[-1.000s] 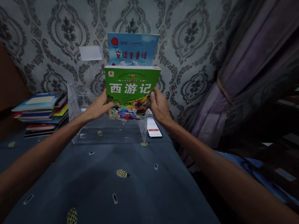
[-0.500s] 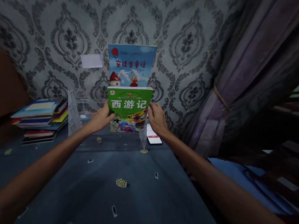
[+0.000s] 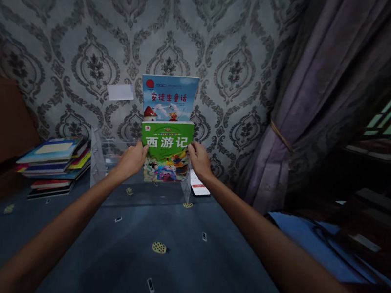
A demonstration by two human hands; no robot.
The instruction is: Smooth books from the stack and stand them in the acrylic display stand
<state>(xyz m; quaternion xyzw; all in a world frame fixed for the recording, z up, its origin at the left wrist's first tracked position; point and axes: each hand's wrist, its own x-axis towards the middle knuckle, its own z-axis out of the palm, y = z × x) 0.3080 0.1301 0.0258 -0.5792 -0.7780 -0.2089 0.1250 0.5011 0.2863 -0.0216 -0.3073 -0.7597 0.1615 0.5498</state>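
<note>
Two bare arms reach forward over a dark blue cloth on a table. The left hand and right hand hold a green book upright by its two side edges, each grip closed on an edge with fingers wrapped round it. The green book stands in a clear rack at the far end of the table, its lower part inside the rack. Just behind it, in the same rack, a blue book stands taller against the patterned wall. A phone with a lit screen lies just right of the rack, under the right wrist. A stack of books lies flat to the left of the rack. A purple curtain, tied back, hangs on the right.
</note>
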